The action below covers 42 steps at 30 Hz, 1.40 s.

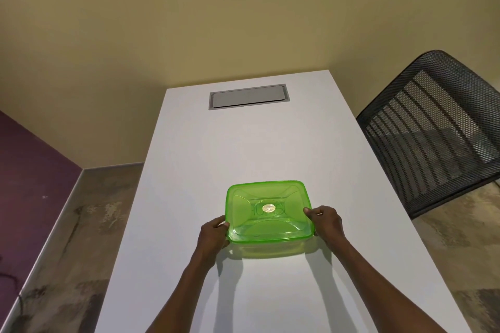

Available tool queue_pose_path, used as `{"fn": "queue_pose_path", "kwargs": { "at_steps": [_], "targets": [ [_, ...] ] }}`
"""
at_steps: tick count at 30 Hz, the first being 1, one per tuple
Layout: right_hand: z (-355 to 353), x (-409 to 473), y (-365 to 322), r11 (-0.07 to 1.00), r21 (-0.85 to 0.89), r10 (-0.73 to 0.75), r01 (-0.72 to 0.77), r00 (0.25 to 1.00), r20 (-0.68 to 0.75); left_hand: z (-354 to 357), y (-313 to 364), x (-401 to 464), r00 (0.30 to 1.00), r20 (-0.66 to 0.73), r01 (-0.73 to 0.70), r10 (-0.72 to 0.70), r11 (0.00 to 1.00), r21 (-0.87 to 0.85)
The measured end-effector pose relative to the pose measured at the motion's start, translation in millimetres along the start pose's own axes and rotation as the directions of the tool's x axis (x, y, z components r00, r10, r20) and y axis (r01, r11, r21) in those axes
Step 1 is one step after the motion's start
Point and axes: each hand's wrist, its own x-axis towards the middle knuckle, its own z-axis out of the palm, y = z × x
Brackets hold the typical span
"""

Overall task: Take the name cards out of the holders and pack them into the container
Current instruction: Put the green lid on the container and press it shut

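Both hands are on the green container (pixel 269 211), lid on, sitting near the front of the white bench (pixel 189 157): left hand (pixel 212 235) grips its left edge, right hand (pixel 326 222) clasps the right edge. A mesh chair (pixel 433 130) stands to the right.

The container (pixel 269 212) sits on the table (pixel 243 143), chair (pixel 433 130) right.

Yellow wall (pixel 135 35), white table (pixel 243 143), black mesh chair (pixel 433 121), mottled floor (pixel 81 211).
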Motion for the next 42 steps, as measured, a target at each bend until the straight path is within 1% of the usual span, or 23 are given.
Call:
{"fn": "queue_pose_path", "kwargs": {
  "at_steps": [2,3,4,5,7,9,12,14,17,20,23,25,28,30,32,36,38,40,42],
  "targets": [
    [-0.4,0.4,0.4,1.0,-0.001,-0.005,0.005,1.0,0.003,-5.8,-1.6,-0.4,0.988,0.153,0.047,-0.038,0.997,-0.056],
    [-0.5,0.2,0.0,1.0,-0.002,-0.005,0.005,1.0,0.005,-7.4,-3.7,0.1,0.98,0.196,0.054,-0.039,0.996,-0.07],
    [-0.5,0.1,-0.4,1.0,-0.003,-0.006,0.006,1.0,0.006,-8.1,-6.4,0.9,0.977,0.211,0.048,-0.03,0.995,-0.082],
    [-0.6,-0.2,-0.7,1.0,-0.006,-0.006,0.006,1.0,0.007,-8.0,-9.7,1.8,0.98,0.2,0.025,-0.008,0.996,-0.084],
    [-0.2,-0.6,-1.4,1.0,-0.009,-0.006,0.006,1.0,0.006,-6.6,-17.0,3.3,0.991,0.126,-0.048,0.055,0.997,-0.054],
    [0.4,-0.8,-1.5,1.0,-0.007,-0.006,0.006,1.0,0.004,-4.3,-21.9,3.5,0.994,0.067,-0.08,0.082,0.996,-0.034],
    [-0.3,0.7,-1.2,1.0,-0.016,-0.01,0.011,1.0,0.012,-2.3,-20.6,2.4,0.997,0.037,-0.072,0.073,0.997,-0.028],
    [-1.0,1.7,-1.0,1.0,-0.023,-0.01,0.01,1.0,0.021,-2.4,-16.8,4.1,0.999,0.008,-0.043,0.043,0.999,0.013],
    [-4.2,2.5,-1.7,1.0,-0.024,0.012,-0.011,0.999,0.047,-0.2,-5.8,6.3,1.0,0.001,-0.03,0.03,0.984,0.177],
    [-9.6,8.3,-4.7,0.998,-0.007,0.058,-0.057,0.991,0.124,6.0,10.2,8.5,0.999,-0.03,-0.026,0.036,0.956,0.292],
    [-16.0,18.8,-15.6,0.986,0.048,0.15,-0.162,0.969,0.198,15.6,24.7,14.9,0.992,-0.076,-0.056,0.099,0.899,0.433],
    [-17.4,31.0,-26.1,0.984,0.072,0.145,-0.161,0.971,0.191,23.0,32.4,19.8,0.984,-0.096,-0.085,0.149,0.872,0.482],
    [-14.8,49.8,-45.2,0.994,0.076,0.071,-0.082,0.988,0.135,32.4,40.6,26.1,0.972,-0.129,-0.113,0.196,0.872,0.476],
    [-10.8,59.9,-56.9,0.999,0.023,0.02,-0.023,0.992,0.128,37.4,41.6,29.7,0.968,-0.123,-0.134,0.218,0.866,0.481],
    [-8.1,67.4,-65.3,1.0,-0.017,-0.002,0.004,0.99,0.14,41.9,42.0,30.4,0.963,-0.121,-0.155,0.241,0.863,0.481],
    [-8.9,74.0,-70.1,1.0,0.003,0.021,-0.021,0.987,0.156,41.1,42.3,21.9,0.946,-0.14,-0.206,0.292,0.877,0.435],
    [5.2,94.5,-68.1,0.997,-0.053,0.061,-0.052,0.981,0.183,42.6,37.2,39.1,0.96,-0.152,-0.151,0.233,0.895,0.42],
    [6.3,90.6,-70.7,0.993,-0.115,0.063,-0.041,0.98,0.188,41.6,35.6,35.1,0.959,-0.163,-0.151,0.231,0.906,0.396],
    [7.4,91.4,-76.8,0.988,-0.153,0.047,-0.021,0.985,0.165,44.5,36.5,33.6,0.955,-0.187,-0.148,0.229,0.918,0.368]
  ]
}}
